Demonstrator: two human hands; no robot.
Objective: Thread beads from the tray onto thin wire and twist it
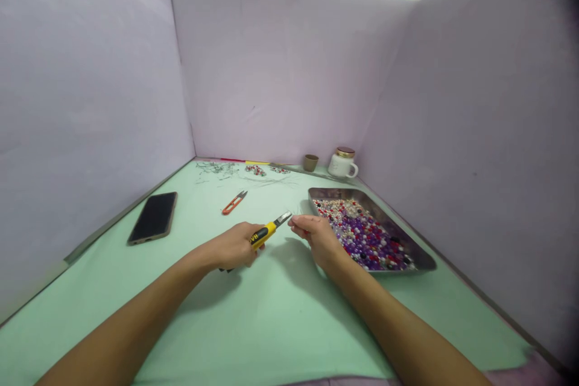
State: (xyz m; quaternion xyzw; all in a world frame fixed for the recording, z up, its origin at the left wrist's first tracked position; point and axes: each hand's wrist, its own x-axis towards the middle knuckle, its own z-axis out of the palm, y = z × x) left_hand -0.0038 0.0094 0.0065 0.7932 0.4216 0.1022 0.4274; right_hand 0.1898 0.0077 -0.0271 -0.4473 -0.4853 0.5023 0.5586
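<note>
My left hand is closed around a yellow and black tool, whose metal tip points up and right. Just beyond that tip, the fingers of my right hand are pinched together; what they hold is too small to make out. Both hands are over the green tabletop. Beside my right hand lies a metal tray of purple, red, white and black beads. Red-handled snips rest on the table beyond my left hand.
A black phone lies at the left. Thin wire pieces and small bead clusters are at the back. A brown cup and a lidded white mug stand back right. Pale panels enclose three sides.
</note>
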